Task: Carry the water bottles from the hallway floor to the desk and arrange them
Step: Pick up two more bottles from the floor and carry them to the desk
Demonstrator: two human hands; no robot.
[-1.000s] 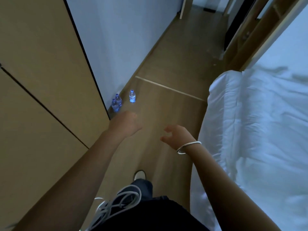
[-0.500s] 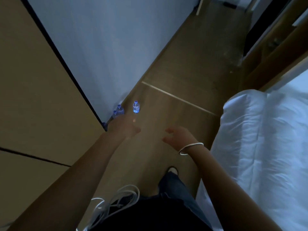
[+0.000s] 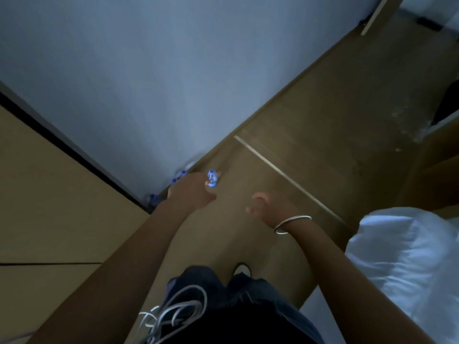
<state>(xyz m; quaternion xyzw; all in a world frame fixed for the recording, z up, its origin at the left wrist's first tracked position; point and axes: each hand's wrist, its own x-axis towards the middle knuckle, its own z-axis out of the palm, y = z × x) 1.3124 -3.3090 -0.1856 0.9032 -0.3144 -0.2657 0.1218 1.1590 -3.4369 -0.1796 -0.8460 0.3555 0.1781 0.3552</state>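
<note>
Above the floor (image 3: 310, 115), both hands loosely open, empty, left hand (image 3: 191, 194) near water bottles (image 3: 212, 178), right hand (image 3: 267, 209) apart

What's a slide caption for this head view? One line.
Both bare hands, left hand and right hand, reach toward small blue-capped plastic water bottles on wooden floor.

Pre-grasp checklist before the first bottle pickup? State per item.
1. Bottles on the floor by the wall: ok; the lone bottle stands upright, with at least three more caps behind the hand.
2. Left hand empty: ok, fingers loose.
3. Right hand empty: ok.
4. Left hand touching a bottle: cannot tell, it overlaps them.
5. Floor between hands and bottles: ok, bare.
</note>
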